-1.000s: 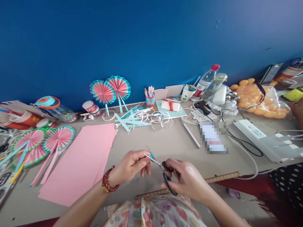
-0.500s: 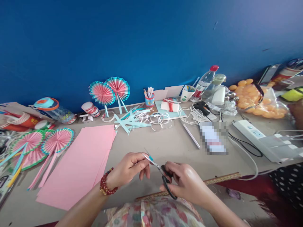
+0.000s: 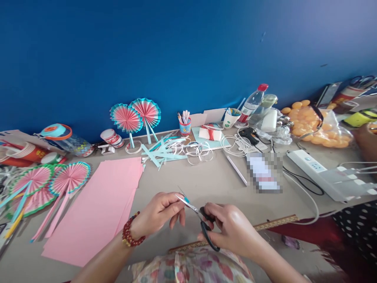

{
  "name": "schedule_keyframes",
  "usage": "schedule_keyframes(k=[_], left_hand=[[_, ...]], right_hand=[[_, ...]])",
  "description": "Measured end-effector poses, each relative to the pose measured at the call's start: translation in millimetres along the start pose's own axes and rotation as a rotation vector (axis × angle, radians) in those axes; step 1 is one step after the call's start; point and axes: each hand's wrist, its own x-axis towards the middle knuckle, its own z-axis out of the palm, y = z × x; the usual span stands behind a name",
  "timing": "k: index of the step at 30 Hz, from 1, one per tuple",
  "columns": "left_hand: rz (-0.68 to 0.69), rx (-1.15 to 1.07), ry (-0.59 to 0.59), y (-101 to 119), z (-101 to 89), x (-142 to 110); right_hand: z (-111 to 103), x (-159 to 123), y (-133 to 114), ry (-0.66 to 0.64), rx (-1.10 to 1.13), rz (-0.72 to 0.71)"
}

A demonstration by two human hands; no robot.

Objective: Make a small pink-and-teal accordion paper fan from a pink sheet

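Note:
My right hand (image 3: 229,224) grips a pair of scissors (image 3: 192,207) by its black handles, the silver blades pointing up and left, slightly apart. My left hand (image 3: 161,214), with a red bead bracelet at the wrist, pinches a small blue piece (image 3: 186,199) between thumb and forefinger. That piece sits right at the blades; whether it is paper I cannot tell. Below the hands is the table's front edge. Pink paper sheets (image 3: 97,208) lie stacked to the left of my left hand.
Pleated paper fans (image 3: 126,118) lean on the blue wall, and more fans (image 3: 70,179) lie at left. Pale blue paper strips (image 3: 165,153) form a pile at the back. Rightward are a phone (image 3: 263,173), a power strip (image 3: 312,169), cables, a bottle (image 3: 251,104) and a bag of orange balls (image 3: 318,124).
Both hands keep nearly the same pose around the scissors and the blue piece. The whole view has shifted slightly; nothing was let go or picked up.

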Motion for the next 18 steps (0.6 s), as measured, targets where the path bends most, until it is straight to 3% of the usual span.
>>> schedule_keyframes(k=[18], left_hand=[[-0.038, -0.088, -0.005, -0.7, -0.4, -0.4]], right_hand=[[6.8, -1.2, 11.8, -0.026, -0.123, -0.060]])
